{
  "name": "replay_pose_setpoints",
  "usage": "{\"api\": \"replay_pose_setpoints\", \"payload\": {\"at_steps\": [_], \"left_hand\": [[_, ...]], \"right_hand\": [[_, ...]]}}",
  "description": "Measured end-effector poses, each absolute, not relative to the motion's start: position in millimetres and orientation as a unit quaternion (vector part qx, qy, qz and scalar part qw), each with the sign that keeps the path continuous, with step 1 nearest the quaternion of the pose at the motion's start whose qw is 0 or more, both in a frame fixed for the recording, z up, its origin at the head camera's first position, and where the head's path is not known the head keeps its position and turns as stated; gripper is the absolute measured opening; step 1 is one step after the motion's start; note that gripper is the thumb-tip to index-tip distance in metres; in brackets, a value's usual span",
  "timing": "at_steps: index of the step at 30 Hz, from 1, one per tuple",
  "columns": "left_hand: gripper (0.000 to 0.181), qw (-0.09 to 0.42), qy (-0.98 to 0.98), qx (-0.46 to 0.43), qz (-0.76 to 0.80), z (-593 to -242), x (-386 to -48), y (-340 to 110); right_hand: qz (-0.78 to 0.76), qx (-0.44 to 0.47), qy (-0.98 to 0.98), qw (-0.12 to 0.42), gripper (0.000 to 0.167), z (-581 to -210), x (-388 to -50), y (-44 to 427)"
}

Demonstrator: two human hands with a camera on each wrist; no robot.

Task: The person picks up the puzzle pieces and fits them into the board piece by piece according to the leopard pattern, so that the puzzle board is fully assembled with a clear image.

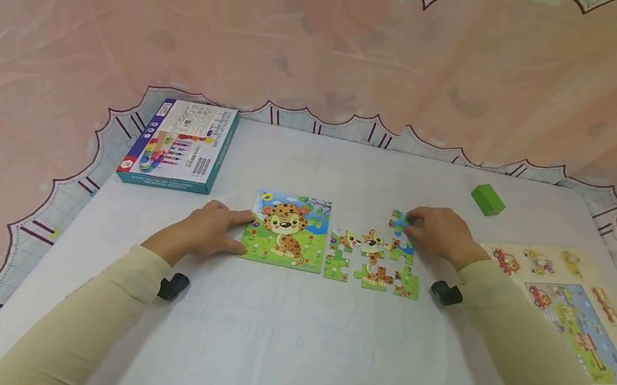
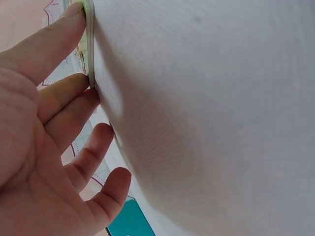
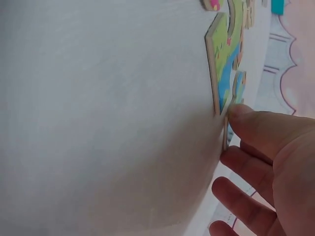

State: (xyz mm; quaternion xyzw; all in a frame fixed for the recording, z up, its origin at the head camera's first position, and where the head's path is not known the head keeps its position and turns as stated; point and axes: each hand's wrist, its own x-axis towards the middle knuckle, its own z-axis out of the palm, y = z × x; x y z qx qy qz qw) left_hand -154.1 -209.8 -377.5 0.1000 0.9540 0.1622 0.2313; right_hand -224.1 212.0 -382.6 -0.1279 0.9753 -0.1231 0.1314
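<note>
Against a board, its leopard only in head view, left hand splays; right hand pinches puzzle piece.

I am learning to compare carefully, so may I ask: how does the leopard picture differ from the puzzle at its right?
The leopard picture looks whole; the puzzle has gaps between pieces. The picture shows the full head; the puzzle's head lacks its top. The left hand touches the picture; the right hand pinches the puzzle's top-right piece. Both show a spotted leopard on green.
</note>
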Motion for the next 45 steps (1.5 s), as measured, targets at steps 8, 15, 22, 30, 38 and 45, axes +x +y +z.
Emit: {"api": "replay_pose_setpoints", "payload": {"at_steps": [8, 15, 22, 30, 38, 45], "left_hand": [[0.074, 0.231, 0.954, 0.100, 0.162, -377.6, -153.6, -209.8], [0.074, 0.230, 0.954, 0.102, 0.164, -378.1, -154.1, -210.4], [0.074, 0.229, 0.954, 0.104, 0.164, -377.6, -153.7, -210.2], [0.074, 0.226, 0.954, 0.109, 0.162, -377.7, -153.8, -209.4], [0.072, 0.225, 0.955, 0.109, 0.160, -378.8, -154.4, -210.8], [0.072, 0.226, 0.954, 0.110, 0.161, -377.7, -154.4, -210.4]], "right_hand": [[-0.121, -0.130, 0.976, 0.128, 0.043, -382.4, -226.1, 208.7], [-0.121, -0.135, 0.975, 0.127, 0.043, -382.0, -229.0, 206.9], [-0.118, -0.154, 0.973, 0.124, 0.044, -378.3, -229.6, 199.0], [-0.111, -0.193, 0.968, 0.116, 0.044, -372.8, -224.7, 180.3], [-0.112, -0.217, 0.965, 0.100, 0.041, -370.5, -222.2, 158.9], [-0.113, -0.234, 0.960, 0.103, 0.040, -369.2, -220.8, 143.3]]}}
